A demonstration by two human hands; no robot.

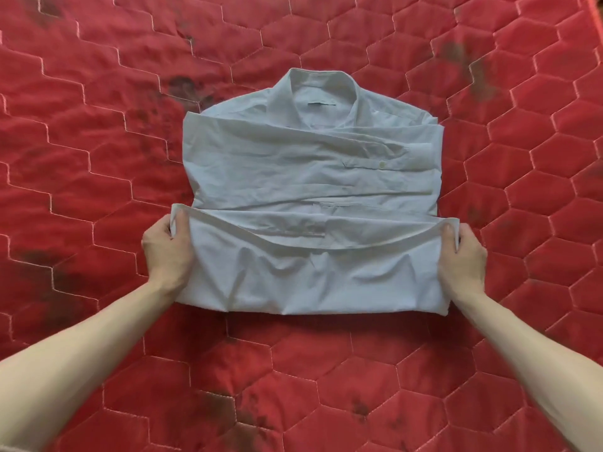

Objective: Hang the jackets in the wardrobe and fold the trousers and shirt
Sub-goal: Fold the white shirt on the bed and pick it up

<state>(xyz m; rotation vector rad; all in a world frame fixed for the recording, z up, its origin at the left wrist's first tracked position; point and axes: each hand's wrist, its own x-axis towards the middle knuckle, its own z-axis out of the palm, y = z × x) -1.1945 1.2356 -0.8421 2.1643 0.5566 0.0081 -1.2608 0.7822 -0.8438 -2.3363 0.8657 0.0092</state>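
Shirt [310, 164] lies in the middle of the red quilted mattress [98, 125], collar at the far end, sleeves already crossed flat over the body. I see the left hand [168, 252] pinching the left corner of the near hem and the right hand [461, 256] pinching the right corner, each grip closed on cloth, thumbs on top; the hem is raised off the layer below and sags in the middle between the two hands. My read is that the bottom part is being carried toward the collar for the last fold. Risks as I judge them: the slack centre may land first and trap a crease; uneven travel of the two hands would skew the fold line, which sits at the near edge of the bundle; dragging rather than lifting could pull the crossed sleeves out of place, since they lie loose just beyond the hem; a pinch this close to the corners may slip. Dark stains mark the mattress, some just left of the collar, so I would keep the cloth from sliding sideways. Room: mattress shows on every side of the shirt, widest at left and right; no mattress edge is in view, and I see no jackets, trousers or wardrobe.
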